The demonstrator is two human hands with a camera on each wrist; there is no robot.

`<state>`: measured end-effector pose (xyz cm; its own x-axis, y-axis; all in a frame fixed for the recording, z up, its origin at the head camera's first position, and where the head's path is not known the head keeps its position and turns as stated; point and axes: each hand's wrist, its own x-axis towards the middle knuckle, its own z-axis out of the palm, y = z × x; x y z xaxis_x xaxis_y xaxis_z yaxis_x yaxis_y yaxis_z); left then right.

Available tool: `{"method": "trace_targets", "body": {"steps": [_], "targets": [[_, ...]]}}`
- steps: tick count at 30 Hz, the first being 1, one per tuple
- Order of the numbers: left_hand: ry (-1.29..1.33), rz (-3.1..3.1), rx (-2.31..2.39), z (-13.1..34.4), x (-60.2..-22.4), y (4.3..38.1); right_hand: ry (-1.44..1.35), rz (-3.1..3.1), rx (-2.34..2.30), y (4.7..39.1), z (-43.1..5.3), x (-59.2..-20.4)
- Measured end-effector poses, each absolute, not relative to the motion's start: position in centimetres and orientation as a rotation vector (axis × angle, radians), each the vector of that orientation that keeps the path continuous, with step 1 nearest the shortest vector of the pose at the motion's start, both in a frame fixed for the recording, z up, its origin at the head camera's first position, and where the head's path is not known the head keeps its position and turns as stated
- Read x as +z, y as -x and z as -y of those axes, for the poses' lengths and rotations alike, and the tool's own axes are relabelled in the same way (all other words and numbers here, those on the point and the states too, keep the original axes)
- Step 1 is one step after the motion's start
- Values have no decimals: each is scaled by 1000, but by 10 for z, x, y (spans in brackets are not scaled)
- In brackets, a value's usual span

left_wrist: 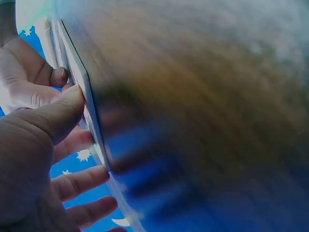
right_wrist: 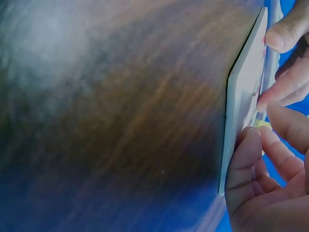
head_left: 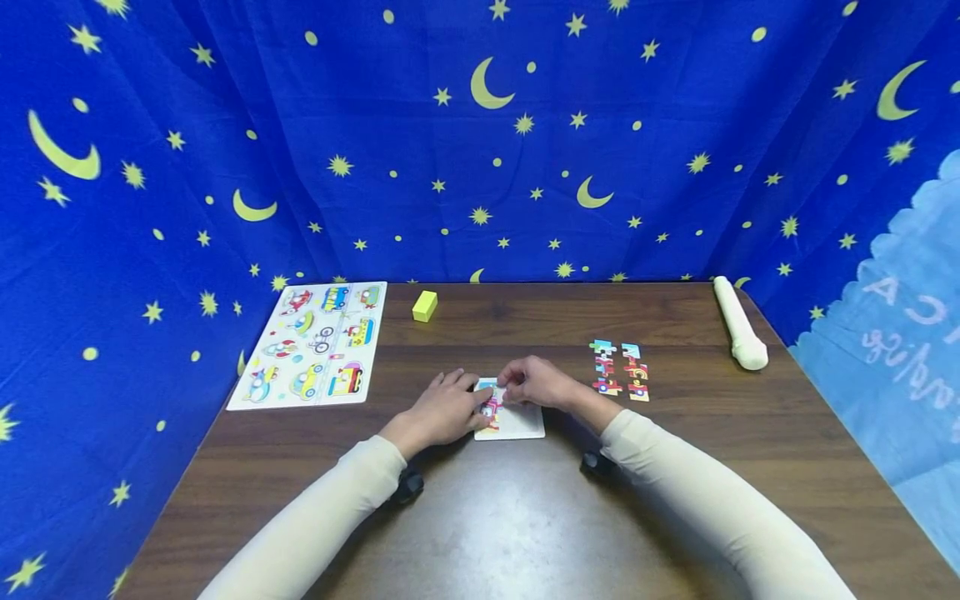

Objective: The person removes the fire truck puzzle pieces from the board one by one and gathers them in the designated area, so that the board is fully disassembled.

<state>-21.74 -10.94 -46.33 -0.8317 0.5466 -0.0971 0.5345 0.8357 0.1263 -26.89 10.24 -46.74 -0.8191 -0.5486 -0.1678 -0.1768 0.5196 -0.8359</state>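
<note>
A small white puzzle tray [head_left: 527, 427] lies on the table in front of me, with colourful puzzle pieces [head_left: 492, 410] along its left side. My left hand [head_left: 442, 408] rests at that side, its thumb and index finger extended over the pieces. In the left wrist view its thumb touches the tray's edge and the other fingers are spread. From the right, my right hand [head_left: 542, 385] reaches over the tray with curled fingers. It pinches a puzzle piece at the upper part, beside the assembled ones; its fingertips mostly hide that piece.
Two short columns of joined puzzle pieces [head_left: 604, 368] lie right of the tray. A vehicle picture board [head_left: 307, 346] is at the left, a yellow block [head_left: 424, 306] at the back, and a cream-coloured club-shaped object [head_left: 738, 323] at the far right. A starry blue curtain [head_left: 420, 125] hangs behind.
</note>
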Motion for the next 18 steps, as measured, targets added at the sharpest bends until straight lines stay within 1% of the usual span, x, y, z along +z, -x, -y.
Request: {"method": "trace_targets", "body": {"steps": [8,11,18], "targets": [[-852,-2863,167,115,-462,217,594,-2381,-1181,268,-102,-467],[-867,-2861,169,117,-461,213,637,-2412,-1143,268,-101,-467],[-1000,-2816,143,121,-459,197,752,-2527,-988,270,-99,-466]]}}
